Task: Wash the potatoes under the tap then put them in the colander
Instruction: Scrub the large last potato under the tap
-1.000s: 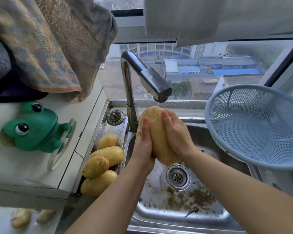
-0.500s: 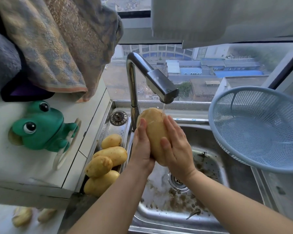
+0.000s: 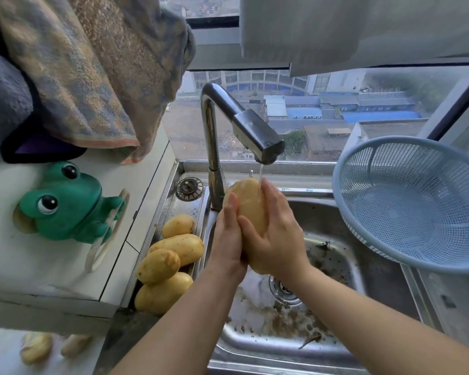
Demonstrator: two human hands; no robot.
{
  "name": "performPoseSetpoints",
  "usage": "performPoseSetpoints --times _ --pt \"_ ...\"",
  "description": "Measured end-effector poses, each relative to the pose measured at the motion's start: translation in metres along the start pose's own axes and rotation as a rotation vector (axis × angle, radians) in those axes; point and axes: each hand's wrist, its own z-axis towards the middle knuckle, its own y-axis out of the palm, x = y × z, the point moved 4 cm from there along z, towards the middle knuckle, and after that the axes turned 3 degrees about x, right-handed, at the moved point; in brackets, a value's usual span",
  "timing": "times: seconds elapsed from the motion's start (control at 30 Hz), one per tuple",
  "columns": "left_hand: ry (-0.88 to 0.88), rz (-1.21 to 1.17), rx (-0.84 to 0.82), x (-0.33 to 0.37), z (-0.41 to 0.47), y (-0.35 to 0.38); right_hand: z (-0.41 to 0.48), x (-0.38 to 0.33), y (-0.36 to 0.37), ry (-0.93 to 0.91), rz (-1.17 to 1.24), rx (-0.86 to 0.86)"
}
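Water (image 3: 260,175) from the chrome tap (image 3: 255,133) wets a smooth oval potato (image 3: 251,204), gripped between the left hand (image 3: 228,239) and right hand (image 3: 278,239) over the soil-flecked steel sink (image 3: 336,266). Four more potatoes (image 3: 171,255) lie left; the blue mesh colander (image 3: 417,207) sits right.

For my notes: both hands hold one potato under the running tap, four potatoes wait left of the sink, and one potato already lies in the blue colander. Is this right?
Not quite. The head view shows the blue colander empty. Otherwise yes: left hand and right hand hold one potato under the running tap; four potatoes wait left of the sink.
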Motion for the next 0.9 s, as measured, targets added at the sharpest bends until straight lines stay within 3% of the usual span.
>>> performPoseSetpoints --times 0.07,0.13,0.3,0.4,0.5,0.63,0.73,0.9 --pt "-0.066 -0.070 -0.003 -0.002 -0.002 0.001 -0.011 0.019 0.000 -0.141 -0.040 -0.039" --pt "-0.098 -0.086 -0.013 -0.002 -0.004 0.001 -0.017 0.031 -0.004 -0.088 0.101 -0.110" --pt "-0.153 -0.087 -0.067 -0.001 -0.004 -0.002 0.003 0.031 -0.006 0.614 0.730 -0.351" --pt "-0.230 -0.120 -0.104 -0.007 -0.008 -0.001 0.018 0.026 -0.014 0.853 0.746 -0.555" --pt "-0.253 -0.077 -0.063 -0.002 -0.005 -0.001 0.026 0.021 -0.015 0.707 0.698 -0.532" --pt "-0.032 0.138 0.175 0.007 -0.007 -0.003 0.019 0.018 -0.010 0.497 0.547 -0.353" --pt "0.216 0.306 0.138 0.001 -0.012 -0.005 0.007 0.012 -0.013 0.399 0.349 -0.247" --pt "0.255 0.290 0.000 -0.004 -0.007 -0.006 0.003 -0.007 -0.015 0.073 -0.023 -0.206"
